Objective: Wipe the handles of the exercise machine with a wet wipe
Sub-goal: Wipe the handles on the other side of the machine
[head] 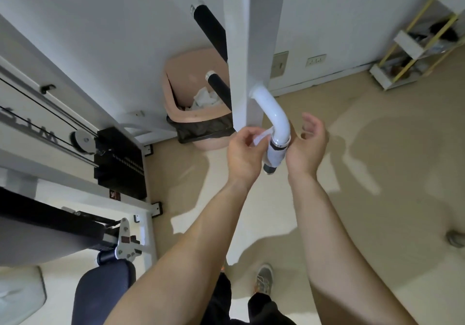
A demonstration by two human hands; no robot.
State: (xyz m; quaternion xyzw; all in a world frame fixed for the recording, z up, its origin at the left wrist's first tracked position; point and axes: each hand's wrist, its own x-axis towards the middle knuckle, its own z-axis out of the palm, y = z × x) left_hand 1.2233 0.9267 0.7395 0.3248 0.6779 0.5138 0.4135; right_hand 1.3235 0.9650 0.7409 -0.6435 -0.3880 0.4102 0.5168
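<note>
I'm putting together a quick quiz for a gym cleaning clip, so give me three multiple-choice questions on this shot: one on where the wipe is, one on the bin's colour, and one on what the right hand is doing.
1. Where is the wet wipe that the left hand pinches?
A. On the floor
B. Wrapped round the lower end of the curved white handle
C. On the seat

2. What colour is the bin behind the post?
A. Blue
B. Green
C. Pink

3. How is the right hand?
A. Open, fingers relaxed, beside the handle
B. Clenched in a fist round the handle
C. Holding a spray bottle

Answers:
1 B, the wipe covers the handle's lower end.
2 C, its rim and walls are pale pink.
3 A, its fingers are spread and grip nothing.
</note>
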